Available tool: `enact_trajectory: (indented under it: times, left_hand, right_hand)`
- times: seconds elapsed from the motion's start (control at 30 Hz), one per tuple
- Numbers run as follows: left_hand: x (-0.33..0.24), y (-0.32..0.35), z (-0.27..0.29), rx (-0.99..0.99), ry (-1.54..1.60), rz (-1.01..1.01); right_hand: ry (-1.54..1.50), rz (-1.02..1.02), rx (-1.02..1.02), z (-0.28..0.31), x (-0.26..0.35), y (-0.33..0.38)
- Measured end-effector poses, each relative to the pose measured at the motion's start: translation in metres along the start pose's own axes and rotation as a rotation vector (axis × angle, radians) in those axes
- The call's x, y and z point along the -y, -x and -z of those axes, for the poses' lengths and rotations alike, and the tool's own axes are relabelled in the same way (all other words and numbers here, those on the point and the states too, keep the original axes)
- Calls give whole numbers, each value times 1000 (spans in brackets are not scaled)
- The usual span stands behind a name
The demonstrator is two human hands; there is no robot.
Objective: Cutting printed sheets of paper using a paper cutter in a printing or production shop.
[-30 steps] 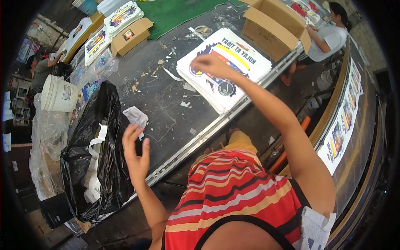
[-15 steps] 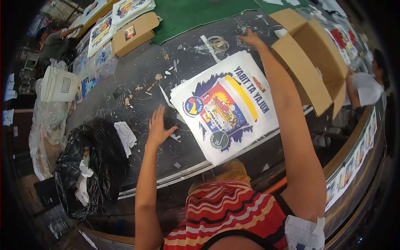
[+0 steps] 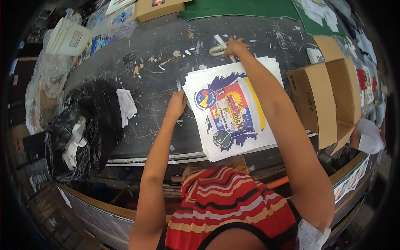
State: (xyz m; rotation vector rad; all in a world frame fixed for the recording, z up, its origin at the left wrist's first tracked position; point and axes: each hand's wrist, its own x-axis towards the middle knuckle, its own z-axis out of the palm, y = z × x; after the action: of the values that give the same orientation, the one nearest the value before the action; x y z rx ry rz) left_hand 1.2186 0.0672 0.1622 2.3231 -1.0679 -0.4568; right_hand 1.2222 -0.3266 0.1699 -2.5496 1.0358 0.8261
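Observation:
A stack of white printed sheets (image 3: pixel 266 137) lies slightly tilted on the dark worktable before me, its top sheet bearing a red, yellow and blue design. Beyond its far edge, my right hand (image 3: pixel 236 47) is closed on a roll of clear tape (image 3: pixel 217 51), with a pale loose strip next to it. My left hand (image 3: pixel 176 105) rests at the left edge of the stack, fingers drawn together beside a thin pale strip (image 3: pixel 179 85). Whatever those left fingers pinch is hidden.
An open cardboard box (image 3: pixel 310 98) stands right of the stack. A black plastic bag (image 3: pixel 98 125) and a white cloth (image 3: pixel 126 107) are at the left, with a white bucket (image 3: pixel 68 37) behind. Green cloth (image 3: pixel 246 9) covers the far side. Another person's sleeve (image 3: pixel 368 135) shows at far right.
My right hand has taken hold of the tape roll and brought it nearer the stack. My left hand, spread before, has moved to the stack's left edge and closed. The view has shifted.

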Motion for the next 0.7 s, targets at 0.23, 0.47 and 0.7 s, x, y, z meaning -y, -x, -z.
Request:
enact_trajectory:
  times: [0.23,0.47,0.7]
  left_hand:
    - [1,71,18,112,120,133]
    - [43,150,32,23,487,424]
    - [62,179,11,47,1083,554]
  right_hand:
    - [43,461,-357,-38,53,27]
    - [-237,254,461,-13,113,0]
    - [206,241,64,-59,210,73]
